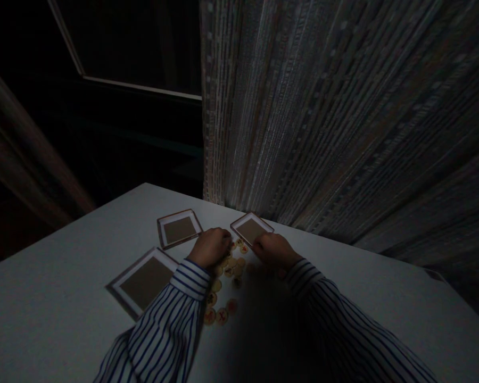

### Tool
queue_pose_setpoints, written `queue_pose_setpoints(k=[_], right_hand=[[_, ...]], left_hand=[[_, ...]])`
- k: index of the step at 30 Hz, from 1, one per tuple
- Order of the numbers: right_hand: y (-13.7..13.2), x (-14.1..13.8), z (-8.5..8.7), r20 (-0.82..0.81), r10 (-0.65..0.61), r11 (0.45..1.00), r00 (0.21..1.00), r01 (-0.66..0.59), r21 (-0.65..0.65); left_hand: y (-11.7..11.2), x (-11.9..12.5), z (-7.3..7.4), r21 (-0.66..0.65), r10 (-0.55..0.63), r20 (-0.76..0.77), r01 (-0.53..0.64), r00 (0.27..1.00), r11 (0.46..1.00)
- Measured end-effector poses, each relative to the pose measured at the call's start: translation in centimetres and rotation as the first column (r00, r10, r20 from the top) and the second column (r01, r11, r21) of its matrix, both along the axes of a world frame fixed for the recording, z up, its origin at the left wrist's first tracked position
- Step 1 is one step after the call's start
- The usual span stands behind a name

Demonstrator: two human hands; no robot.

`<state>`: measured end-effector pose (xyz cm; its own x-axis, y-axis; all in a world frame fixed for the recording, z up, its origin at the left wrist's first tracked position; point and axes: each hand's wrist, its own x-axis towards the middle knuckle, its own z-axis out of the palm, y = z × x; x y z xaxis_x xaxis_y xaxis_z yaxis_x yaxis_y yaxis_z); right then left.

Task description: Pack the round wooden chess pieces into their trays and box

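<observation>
Pretty dark feed from the head cam, but here's what I can make out. Both hands are down on the white table [56, 303], side by side, with striped sleeves running back toward 6 o'clock.

The left hand [211, 247] sits knuckles-up on the far end of a loose scatter of round tokens [232, 264]. Its fingers are curled under, and I can't tell whether they're pinching a token or just resting on the pile. The right hand [273, 250] is just at 3 o'clock of the pile, fingers bent down right at the near edge of the right tray [251, 229]. It's too dim to say whether they're touching the tray or holding anything.

The tokens are yellowish discs, some with red marks. They lie flat on the table between the two hands and trail off toward 6 o'clock beside the left sleeve. None of them sit in a tray.

There are three shallow square trays, each with a pale rim and a brown floor:
- The right tray is at 12 o'clock of the right hand.
- The middle tray [179, 229] is at 11 o'clock of the left hand.
- The near tray [146, 282] is at 8 o'clock of the left hand, partly under the left sleeve.

All I see in each is the plain brown floor.

A ribbed curtain [343, 106] hangs behind the table at 12 to 2 o'clock.
</observation>
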<state>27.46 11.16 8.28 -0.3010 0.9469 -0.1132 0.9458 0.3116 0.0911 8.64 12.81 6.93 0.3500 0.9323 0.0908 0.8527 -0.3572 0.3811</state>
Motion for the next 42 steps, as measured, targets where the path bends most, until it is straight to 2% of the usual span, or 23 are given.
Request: queue_pose_setpoints(k=[8,14,23,33,42], right_hand=[[0.7,-0.6,-0.5,0.059,-0.009,1.0,0.998,0.009,-0.004],[1.4,-0.4,-0.2,0.093,-0.043,0.999,0.995,0.043,-0.002],[1.7,-0.1,0.3,0.096,-0.049,0.999,0.994,0.048,0.019],[2.0,-2.3,0.3,0.033,0.063,0.998,0.997,-0.063,0.002],[2.6,-3.3,-0.5,0.001,0.065,0.997,0.998,-0.065,-0.034]], left_hand=[[0.3,0.2,-1.0,-0.03,-0.015,0.012,0.015,1.0,0.999],[0.1,0.6,-1.1,-0.055,-0.016,-0.004,0.016,1.0,0.998],[-0.4,0.9,-0.8,-0.028,-0.105,-0.046,0.104,0.993,0.994],[-0.4,1.6,-1.7,0.059,-0.046,-0.126,0.054,0.991,0.997],[-0.2,1.3,-1.7,0.082,-0.035,-0.14,0.047,0.989,0.996]])
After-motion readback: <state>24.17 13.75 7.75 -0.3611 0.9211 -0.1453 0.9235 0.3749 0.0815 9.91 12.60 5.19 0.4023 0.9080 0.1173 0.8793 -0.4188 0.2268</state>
